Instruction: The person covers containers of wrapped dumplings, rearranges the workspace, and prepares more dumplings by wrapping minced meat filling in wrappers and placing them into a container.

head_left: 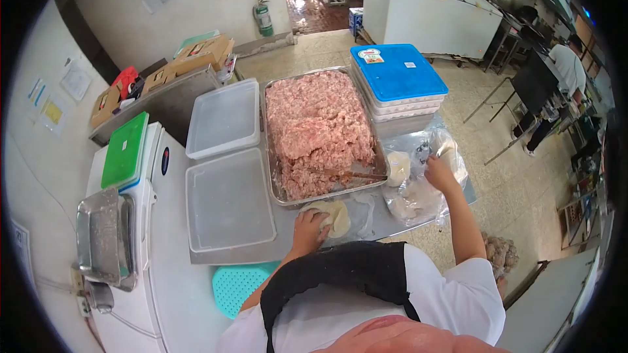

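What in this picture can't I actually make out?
All in the head view:
- Wooden handle: far end buried in ground meat.
- Left hand: palm hidden by the hand's own back.
- Right hand: too small to tell whether it grips the plastic bag.
- Wall papers: writing too small.
- Cardboard boxes: contents hidden by cardboard.

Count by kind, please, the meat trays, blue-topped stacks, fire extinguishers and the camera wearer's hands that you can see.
Meat tray: 1
Blue-topped stack: 1
Fire extinguisher: 1
Hands: 2 (left hand, right hand)
Total: 5
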A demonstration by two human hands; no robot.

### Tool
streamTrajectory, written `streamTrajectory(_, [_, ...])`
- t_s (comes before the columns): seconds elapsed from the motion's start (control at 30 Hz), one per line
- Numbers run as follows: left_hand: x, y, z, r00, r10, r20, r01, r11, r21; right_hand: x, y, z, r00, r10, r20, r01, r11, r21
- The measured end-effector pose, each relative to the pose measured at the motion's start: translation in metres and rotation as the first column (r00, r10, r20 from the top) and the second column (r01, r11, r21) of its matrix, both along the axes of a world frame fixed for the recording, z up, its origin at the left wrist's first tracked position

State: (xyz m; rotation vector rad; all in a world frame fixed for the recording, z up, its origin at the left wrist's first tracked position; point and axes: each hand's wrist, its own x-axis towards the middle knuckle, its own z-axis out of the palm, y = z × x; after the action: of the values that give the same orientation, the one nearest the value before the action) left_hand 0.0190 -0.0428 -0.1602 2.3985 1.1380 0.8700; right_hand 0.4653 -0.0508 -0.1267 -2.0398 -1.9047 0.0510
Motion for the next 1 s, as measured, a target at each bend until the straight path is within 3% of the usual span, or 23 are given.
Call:
streamTrajectory(0.07, [0.001,0.005,-0.015,1.0,0.002,0.002,-0.002,1.0,0.024,-0.01,0.002,0.053,0.995,-0.02,-0.102,0.006,0.991,-0.134])
streamTrajectory(0.17, [-0.003,0.013,-0.014,0.999,-0.048,-0.001,0.048,0.999,0.011,-0.006,-0.003,0.088,0.999,-0.033,-0.002,0.033,0.997,-0.075])
streamTrajectory(0.27, [-0.008,0.013,-0.005,0.999,0.034,0.04,-0.023,0.972,-0.234,-0.039,-0.001,0.14,0.994,-0.107,0.002,0.106,0.987,-0.118])
streamTrajectory(0.33, [-0.005,0.007,0.02,0.995,0.095,0.011,-0.092,0.984,-0.154,-0.061,-0.001,0.151,0.971,0.007,-0.239,-0.042,0.989,-0.141])
streamTrajectory(0.4, [-0.001,0.003,0.023,0.989,0.143,-0.029,-0.145,0.987,-0.074,-0.084,0.003,0.145,0.897,0.177,-0.406,-0.275,0.941,-0.196])
streamTrajectory(0.47, [0.003,-0.002,0.016,0.981,0.18,-0.078,-0.18,0.984,0.008,-0.117,0.01,0.131,0.795,0.399,-0.457,-0.549,0.794,-0.261])
streamTrajectory(0.57, [0.002,0.002,-0.009,0.992,0.123,-0.016,-0.124,0.981,-0.152,-0.171,0.018,0.07,0.674,0.592,-0.442,-0.735,0.599,-0.319])
streamTrajectory(0.63, [0.01,-0.001,-0.005,0.987,0.122,0.102,-0.093,0.963,-0.252,-0.203,0.017,0.032,0.673,0.659,-0.334,-0.726,0.675,-0.131])
streamTrajectory(0.67, [0.013,-0.003,-0.001,0.979,0.123,0.16,-0.07,0.952,-0.299,-0.203,0.015,0.02,0.699,0.646,-0.307,-0.705,0.694,-0.145])
streamTrajectory(0.73, [0.018,-0.007,0.013,0.988,0.098,0.117,-0.064,0.963,-0.262,-0.205,0.015,0.011,0.742,0.623,-0.247,-0.666,0.726,-0.17])
streamTrajectory(0.83, [0.005,-0.012,0.015,0.981,0.186,0.06,-0.171,0.966,-0.193,-0.178,0.02,0.03,0.707,0.693,-0.14,-0.669,0.591,-0.452])
streamTrajectory(0.87, [-0.003,-0.012,0.014,0.972,0.233,0.044,-0.223,0.961,-0.166,-0.179,0.019,0.04,0.762,0.63,-0.147,-0.607,0.618,-0.499])
streamTrajectory(0.97, [-0.024,-0.011,-0.008,0.85,0.471,-0.235,-0.501,0.862,-0.082,-0.195,0.018,0.046,0.69,0.639,-0.34,-0.722,0.639,-0.266])
streamTrajectory(1.0, [-0.025,-0.008,-0.006,0.845,0.456,-0.28,-0.507,0.85,-0.145,-0.202,0.019,0.04,0.675,0.627,-0.389,-0.734,0.627,-0.263])
